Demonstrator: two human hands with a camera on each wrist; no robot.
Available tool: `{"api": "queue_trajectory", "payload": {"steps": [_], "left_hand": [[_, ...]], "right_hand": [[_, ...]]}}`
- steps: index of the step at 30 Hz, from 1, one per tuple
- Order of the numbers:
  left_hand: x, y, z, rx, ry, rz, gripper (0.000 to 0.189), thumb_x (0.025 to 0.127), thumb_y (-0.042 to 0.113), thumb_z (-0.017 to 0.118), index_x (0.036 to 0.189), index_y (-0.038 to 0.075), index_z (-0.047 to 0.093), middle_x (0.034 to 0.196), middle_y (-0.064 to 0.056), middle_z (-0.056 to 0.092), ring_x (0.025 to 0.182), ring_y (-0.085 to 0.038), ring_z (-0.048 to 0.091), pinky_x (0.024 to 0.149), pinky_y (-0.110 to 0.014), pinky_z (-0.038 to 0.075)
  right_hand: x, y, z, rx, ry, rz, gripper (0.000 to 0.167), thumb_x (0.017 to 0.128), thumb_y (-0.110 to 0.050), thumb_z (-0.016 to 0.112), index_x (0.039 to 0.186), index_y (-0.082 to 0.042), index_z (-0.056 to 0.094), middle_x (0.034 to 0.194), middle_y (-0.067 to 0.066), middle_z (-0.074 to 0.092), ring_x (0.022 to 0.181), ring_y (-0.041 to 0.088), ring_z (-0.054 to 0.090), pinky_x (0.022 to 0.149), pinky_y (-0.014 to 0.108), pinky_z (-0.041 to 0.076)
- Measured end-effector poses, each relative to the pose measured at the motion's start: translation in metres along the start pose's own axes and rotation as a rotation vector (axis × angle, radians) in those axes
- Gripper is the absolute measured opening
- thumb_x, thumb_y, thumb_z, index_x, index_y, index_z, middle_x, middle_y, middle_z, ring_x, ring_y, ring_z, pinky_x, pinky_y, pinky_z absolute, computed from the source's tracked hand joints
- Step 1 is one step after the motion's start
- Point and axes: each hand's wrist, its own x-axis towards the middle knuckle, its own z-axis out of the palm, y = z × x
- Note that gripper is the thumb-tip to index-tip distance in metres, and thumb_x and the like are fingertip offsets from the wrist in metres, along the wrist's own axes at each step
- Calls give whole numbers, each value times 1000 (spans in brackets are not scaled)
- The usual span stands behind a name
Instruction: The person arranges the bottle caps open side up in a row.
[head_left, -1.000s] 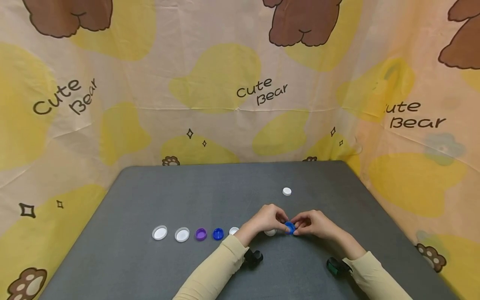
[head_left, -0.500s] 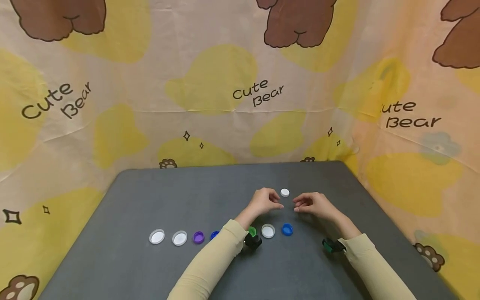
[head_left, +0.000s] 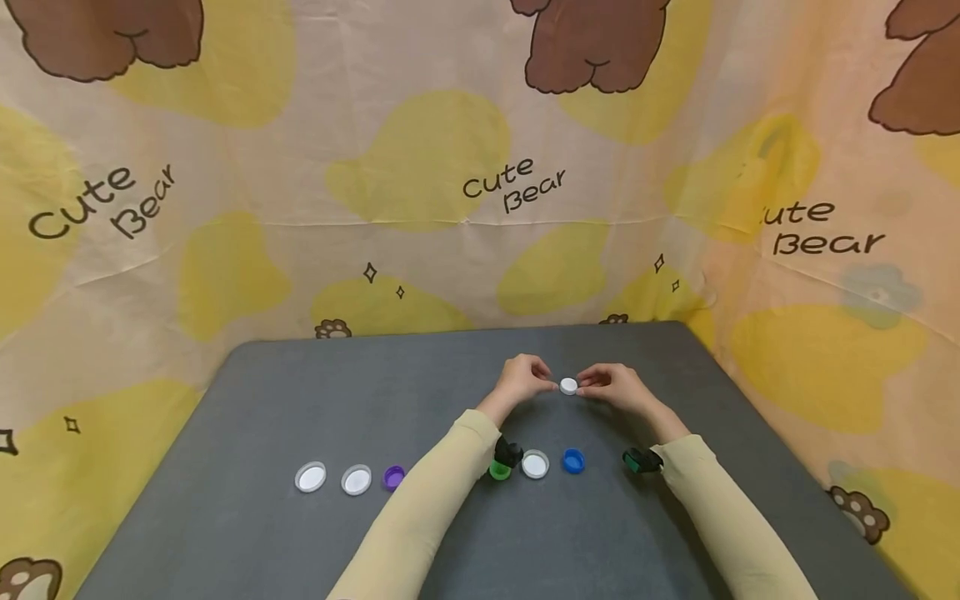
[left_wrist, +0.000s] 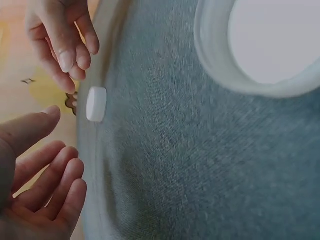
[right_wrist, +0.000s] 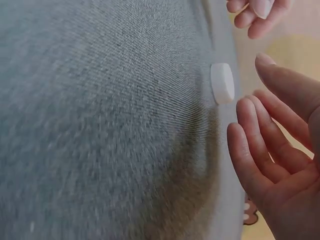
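Note:
A small white bottle cap lies toward the back of the grey table. My left hand is just left of it, fingertips near its edge. From the other side my right hand reaches in, its fingertips right at the cap. In the left wrist view the white cap stands apart from the relaxed fingers of my left hand. The right wrist view has the white cap beside the spread thumb and fingers of my right hand.
Nearer me runs a row of caps: white caps, a purple cap, a green cap, another white cap and a blue cap. My left sleeve hides part of the row. A patterned cloth hangs behind the table.
Both hands have let go of the blue cap, which stays in the row at its right end. They have moved away from me to either side of the white cap at the back.

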Motion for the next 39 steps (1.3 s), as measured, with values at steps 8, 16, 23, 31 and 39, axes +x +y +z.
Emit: {"api": "queue_trajectory", "payload": {"steps": [8, 16, 23, 31, 39], "left_hand": [[10, -5, 7, 37, -17, -48, 29, 77, 26, 79, 99, 8, 71, 90, -2, 68, 75, -13, 59, 63, -23, 47], [8, -4, 11, 47, -74, -32, 29, 77, 24, 79, 101, 8, 72, 92, -2, 70, 77, -11, 60, 64, -20, 48], [8, 0, 14, 55, -135, -20, 26, 80, 22, 77, 102, 9, 72, 97, -2, 71, 82, -12, 61, 67, -21, 49], [8, -1, 19, 66, -130, -17, 23, 80, 21, 76, 100, 8, 73, 97, -1, 71, 88, -14, 60, 73, -24, 49], [7, 4, 18, 53, -83, 10, 19, 81, 20, 76, 95, 9, 74, 90, 0, 71, 80, -12, 60, 67, -22, 48]], "right_hand": [[12, 7, 10, 1, 24, 31, 32, 81, -24, 76, 105, -4, 69, 94, 8, 71, 85, 18, 65, 74, 31, 53], [12, 3, 16, 8, 5, 49, 36, 80, -24, 77, 107, -2, 68, 94, 9, 71, 85, 19, 64, 77, 35, 53], [15, 2, 19, -35, 24, 32, 32, 79, -21, 78, 103, -2, 69, 91, 9, 70, 81, 17, 65, 74, 31, 53], [18, 3, 23, -78, 38, -15, 28, 78, -19, 78, 100, -3, 70, 87, 8, 69, 77, 15, 62, 72, 30, 52], [15, -2, 21, -67, 47, -27, 28, 80, -19, 77, 102, -4, 69, 94, 10, 70, 85, 22, 66, 78, 39, 54]]}}
